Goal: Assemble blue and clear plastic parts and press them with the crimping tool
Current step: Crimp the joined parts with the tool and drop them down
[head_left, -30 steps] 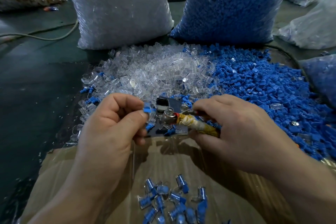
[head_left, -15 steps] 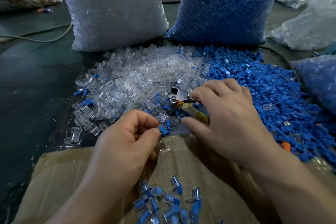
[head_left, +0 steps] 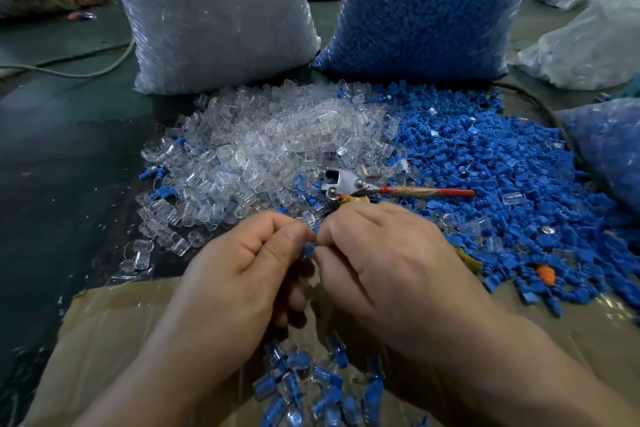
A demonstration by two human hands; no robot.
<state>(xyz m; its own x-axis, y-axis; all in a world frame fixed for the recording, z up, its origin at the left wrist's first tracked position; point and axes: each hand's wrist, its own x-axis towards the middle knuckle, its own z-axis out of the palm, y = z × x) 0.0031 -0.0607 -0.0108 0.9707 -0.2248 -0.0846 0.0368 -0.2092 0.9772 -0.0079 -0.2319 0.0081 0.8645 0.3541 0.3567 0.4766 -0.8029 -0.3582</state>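
Blue plastic part (head_left: 309, 249) is pinched between the curled fingertips of the left hand (head_left: 242, 270) and right hand (head_left: 388, 263), just nearer than the crimping tool (head_left: 346, 184). Clear parts (head_left: 263, 142) heap left of that tool, loose blue parts (head_left: 485, 163) right, assembled pieces (head_left: 311, 388) nearest.

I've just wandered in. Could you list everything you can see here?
clear sack: one, whitish, back left.
blue sack: one, blue, back right.
clear pile: many loose parts, clear, centre.
blue pile: many loose parts, blue, right.
crimping tool: one, metal with red handle, between the piles.
joined pieces: small heap, blue and clear, on the cardboard.
cardboard: one, brown, nearest.
cable: one, grey, far left.
small part: one, blue, pinched between both hands.
left hand: one, pinching the small part.
right hand: one, pinching it too.
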